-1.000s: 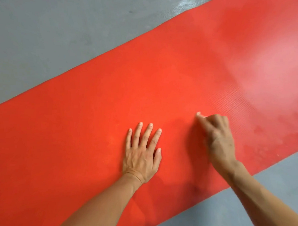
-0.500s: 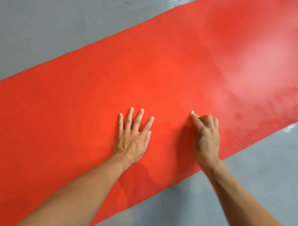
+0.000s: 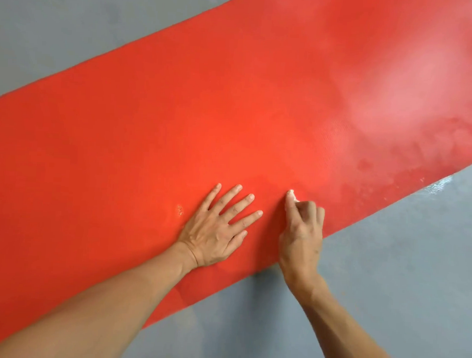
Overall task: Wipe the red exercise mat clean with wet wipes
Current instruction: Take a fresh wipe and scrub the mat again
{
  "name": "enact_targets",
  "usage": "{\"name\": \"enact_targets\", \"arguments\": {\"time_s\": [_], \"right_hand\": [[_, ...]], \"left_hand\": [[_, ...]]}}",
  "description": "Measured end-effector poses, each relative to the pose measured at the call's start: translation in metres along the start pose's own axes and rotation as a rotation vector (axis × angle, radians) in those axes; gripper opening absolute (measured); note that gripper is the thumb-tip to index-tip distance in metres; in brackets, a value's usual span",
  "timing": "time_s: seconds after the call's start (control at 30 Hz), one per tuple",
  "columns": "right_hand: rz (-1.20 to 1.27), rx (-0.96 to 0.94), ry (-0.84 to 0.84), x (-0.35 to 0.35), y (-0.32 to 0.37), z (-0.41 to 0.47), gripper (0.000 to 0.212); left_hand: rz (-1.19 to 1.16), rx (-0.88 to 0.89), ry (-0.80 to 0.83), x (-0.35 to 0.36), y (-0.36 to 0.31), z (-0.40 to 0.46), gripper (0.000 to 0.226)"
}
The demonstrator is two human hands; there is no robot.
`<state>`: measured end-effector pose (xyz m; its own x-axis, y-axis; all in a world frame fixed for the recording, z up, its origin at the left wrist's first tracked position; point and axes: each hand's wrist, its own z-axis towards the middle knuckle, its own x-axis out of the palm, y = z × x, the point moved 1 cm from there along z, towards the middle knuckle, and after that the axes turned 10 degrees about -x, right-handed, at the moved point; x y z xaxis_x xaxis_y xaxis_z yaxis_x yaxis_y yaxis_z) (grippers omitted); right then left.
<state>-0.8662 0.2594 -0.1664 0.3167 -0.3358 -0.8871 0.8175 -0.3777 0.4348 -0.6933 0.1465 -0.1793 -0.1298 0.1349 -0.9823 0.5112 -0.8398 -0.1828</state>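
Both hands on red mat (image 3: 178, 122), wipe (image 3: 293, 196) under right fingers (image 3: 306, 209).

- The grey floor (image 3: 388, 266) carries everything.
- A red mat (image 3: 178, 122) lies flat on it, running diagonally from near left to far right.
- A pale smear (image 3: 440, 184) marks the floor beside the mat's near edge, right.
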Motion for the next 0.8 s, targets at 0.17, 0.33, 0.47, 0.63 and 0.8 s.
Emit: {"name": "enact_targets", "arguments": {"time_s": [0.17,0.33,0.47,0.63,0.8], "right_hand": [[-0.01,-0.374,0.146,-0.017,-0.019,-0.01,0.056],[-0.016,0.131,-0.037,-0.02,-0.044,0.003,0.073],[0.066,-0.231,0.101,-0.01,0.0,-0.051,0.05],[0.011,-0.279,0.069,-0.027,-0.05,-0.022,0.055],[0.067,0.064,-0.094,-0.009,-0.031,-0.02,0.056]], "left_hand": [[0.0,-0.039,0.037,-0.002,0.001,0.002,0.053],[0.001,-0.043,0.043,-0.001,0.0,0.001,0.054],[0.017,-0.048,0.035,-0.002,-0.002,0.002,0.056],[0.024,-0.057,0.041,-0.002,-0.003,0.004,0.057],[0.033,-0.053,0.054,-0.001,-0.003,0.002,0.058]]}}
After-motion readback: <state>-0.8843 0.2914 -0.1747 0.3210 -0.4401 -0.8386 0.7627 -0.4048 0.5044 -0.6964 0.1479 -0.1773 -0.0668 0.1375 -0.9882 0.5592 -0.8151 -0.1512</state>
